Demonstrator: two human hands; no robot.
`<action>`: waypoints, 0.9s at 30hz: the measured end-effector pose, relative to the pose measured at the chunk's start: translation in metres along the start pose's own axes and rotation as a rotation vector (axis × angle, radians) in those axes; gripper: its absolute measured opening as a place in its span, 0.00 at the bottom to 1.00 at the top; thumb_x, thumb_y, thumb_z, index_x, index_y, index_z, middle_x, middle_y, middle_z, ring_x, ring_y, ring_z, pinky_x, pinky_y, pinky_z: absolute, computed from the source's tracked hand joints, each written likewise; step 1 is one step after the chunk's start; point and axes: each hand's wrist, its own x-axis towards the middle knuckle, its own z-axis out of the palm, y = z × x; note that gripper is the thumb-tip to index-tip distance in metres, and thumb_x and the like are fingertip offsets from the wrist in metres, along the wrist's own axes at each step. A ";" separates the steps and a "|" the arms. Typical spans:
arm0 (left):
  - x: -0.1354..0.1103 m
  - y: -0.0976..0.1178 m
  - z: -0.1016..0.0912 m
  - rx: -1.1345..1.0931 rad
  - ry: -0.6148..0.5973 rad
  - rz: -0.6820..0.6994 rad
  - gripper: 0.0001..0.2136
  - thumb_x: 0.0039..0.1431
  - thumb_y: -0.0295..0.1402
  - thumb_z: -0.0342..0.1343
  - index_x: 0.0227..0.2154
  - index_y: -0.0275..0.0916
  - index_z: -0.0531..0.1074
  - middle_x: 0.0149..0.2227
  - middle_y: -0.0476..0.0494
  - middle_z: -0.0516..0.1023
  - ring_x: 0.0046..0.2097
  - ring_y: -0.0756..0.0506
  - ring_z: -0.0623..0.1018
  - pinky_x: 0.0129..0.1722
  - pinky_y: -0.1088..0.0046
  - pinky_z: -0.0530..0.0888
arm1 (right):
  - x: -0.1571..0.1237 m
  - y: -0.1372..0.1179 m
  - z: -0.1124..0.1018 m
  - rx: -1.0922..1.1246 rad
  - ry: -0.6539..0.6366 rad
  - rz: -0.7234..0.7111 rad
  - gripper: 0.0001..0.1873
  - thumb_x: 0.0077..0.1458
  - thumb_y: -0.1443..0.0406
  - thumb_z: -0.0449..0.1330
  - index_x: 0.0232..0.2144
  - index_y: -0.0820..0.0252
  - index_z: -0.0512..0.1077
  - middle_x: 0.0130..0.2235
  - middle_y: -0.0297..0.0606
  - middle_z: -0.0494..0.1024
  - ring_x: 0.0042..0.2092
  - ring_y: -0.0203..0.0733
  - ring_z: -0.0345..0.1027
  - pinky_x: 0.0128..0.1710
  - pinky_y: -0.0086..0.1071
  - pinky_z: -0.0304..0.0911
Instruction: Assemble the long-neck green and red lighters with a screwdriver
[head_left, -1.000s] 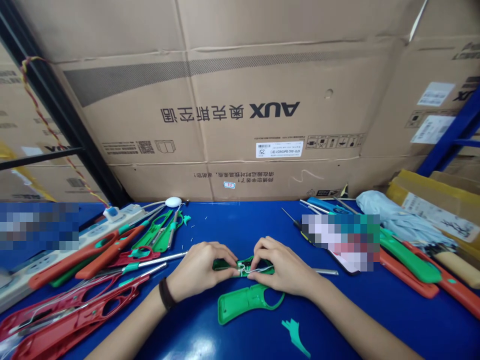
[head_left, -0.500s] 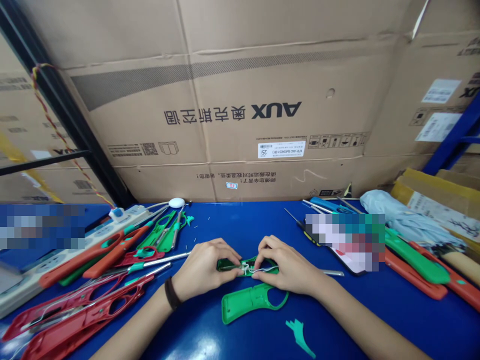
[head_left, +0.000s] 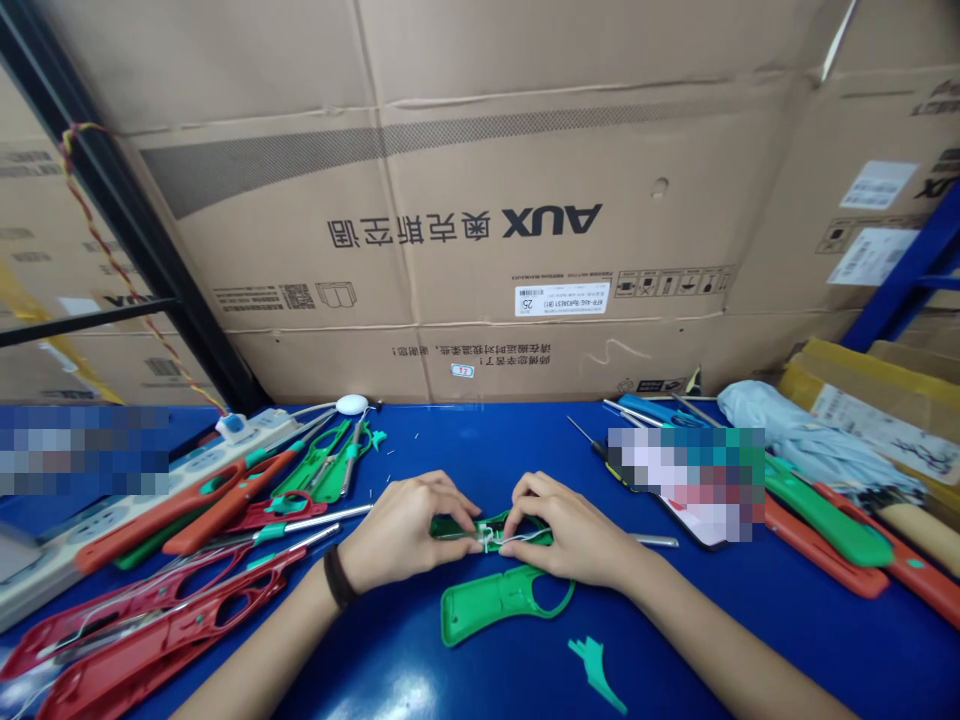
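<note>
Both my hands rest on the blue table point(head_left: 480, 450) over a dark green plastic handle shell point(head_left: 491, 527) with white cord inside it. My left hand point(head_left: 401, 540) is closed, its fingertips pinching the shell's left end. My right hand point(head_left: 574, 535) is closed too, fingers pressed on the shell's right part and the white cord. A metal rod point(head_left: 654, 541) sticks out to the right from under my right hand. Just in front of my hands lies a separate bright green handle cover point(head_left: 499, 602). A small teal plastic piece point(head_left: 596, 672) lies nearer to me.
Several red, orange and green long-handled tools point(head_left: 187, 560) are piled at the left beside a white power strip point(head_left: 135, 490). Screwdrivers point(head_left: 600, 445), green and orange handles point(head_left: 832, 530) and a folded light-blue umbrella point(head_left: 817, 450) lie at the right. Large cardboard boxes point(head_left: 465, 220) stand behind the table.
My hands stay on the green shell, with only small finger shifts. The view has moved slightly.
</note>
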 end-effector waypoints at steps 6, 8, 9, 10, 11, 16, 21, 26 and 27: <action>0.002 0.001 -0.001 0.003 -0.013 0.014 0.03 0.50 0.35 0.63 0.29 0.46 0.79 0.39 0.52 0.80 0.42 0.45 0.76 0.40 0.72 0.71 | 0.001 0.000 0.001 0.006 0.000 0.003 0.06 0.52 0.59 0.64 0.31 0.53 0.74 0.36 0.32 0.68 0.41 0.38 0.66 0.44 0.33 0.60; 0.002 0.000 -0.002 -0.002 -0.013 0.025 0.03 0.49 0.35 0.63 0.28 0.45 0.79 0.39 0.52 0.80 0.41 0.46 0.76 0.40 0.72 0.71 | 0.002 0.001 0.001 0.002 0.000 0.007 0.05 0.52 0.59 0.64 0.31 0.53 0.74 0.36 0.31 0.68 0.40 0.38 0.66 0.44 0.34 0.59; 0.002 0.000 -0.002 -0.002 -0.012 0.030 0.03 0.49 0.34 0.63 0.28 0.45 0.79 0.39 0.52 0.81 0.41 0.46 0.76 0.40 0.72 0.71 | 0.002 0.001 0.001 0.001 0.000 0.009 0.05 0.52 0.59 0.64 0.31 0.53 0.74 0.36 0.31 0.68 0.40 0.38 0.66 0.44 0.34 0.59; 0.002 0.000 -0.002 -0.003 -0.011 0.037 0.03 0.49 0.34 0.63 0.28 0.44 0.79 0.38 0.52 0.81 0.41 0.46 0.76 0.40 0.72 0.71 | 0.002 0.001 0.002 0.002 0.000 0.010 0.05 0.52 0.59 0.64 0.31 0.53 0.74 0.36 0.31 0.68 0.40 0.37 0.66 0.44 0.34 0.59; 0.002 0.000 -0.002 -0.005 -0.010 0.044 0.02 0.49 0.34 0.63 0.28 0.44 0.79 0.38 0.51 0.81 0.41 0.46 0.76 0.40 0.73 0.71 | 0.002 0.001 0.002 0.004 0.000 0.012 0.05 0.51 0.59 0.64 0.31 0.53 0.74 0.36 0.31 0.68 0.40 0.37 0.66 0.44 0.33 0.59; 0.001 0.000 -0.002 -0.009 -0.007 0.056 0.03 0.49 0.33 0.62 0.29 0.44 0.79 0.38 0.51 0.81 0.41 0.47 0.76 0.41 0.73 0.71 | 0.002 0.001 0.000 0.030 -0.019 0.018 0.06 0.52 0.59 0.63 0.32 0.53 0.74 0.37 0.31 0.68 0.41 0.37 0.66 0.44 0.32 0.59; 0.002 0.001 -0.003 0.027 -0.028 0.041 0.03 0.49 0.33 0.62 0.29 0.44 0.79 0.38 0.52 0.81 0.41 0.47 0.76 0.39 0.74 0.71 | 0.003 0.001 0.000 0.032 -0.013 0.016 0.06 0.52 0.59 0.63 0.31 0.53 0.74 0.36 0.31 0.68 0.41 0.38 0.66 0.49 0.36 0.56; 0.003 0.001 -0.005 0.022 -0.067 -0.015 0.02 0.50 0.34 0.62 0.28 0.45 0.78 0.39 0.52 0.80 0.42 0.46 0.76 0.40 0.74 0.70 | 0.004 0.001 0.001 0.034 -0.006 0.008 0.07 0.52 0.58 0.64 0.32 0.53 0.73 0.36 0.31 0.68 0.40 0.38 0.66 0.52 0.37 0.54; 0.003 0.001 -0.005 0.018 -0.073 -0.031 0.03 0.50 0.35 0.62 0.28 0.45 0.78 0.39 0.52 0.80 0.43 0.46 0.75 0.40 0.74 0.69 | 0.004 0.001 0.001 0.032 -0.010 0.012 0.07 0.52 0.58 0.63 0.32 0.53 0.74 0.36 0.31 0.68 0.40 0.38 0.66 0.51 0.37 0.55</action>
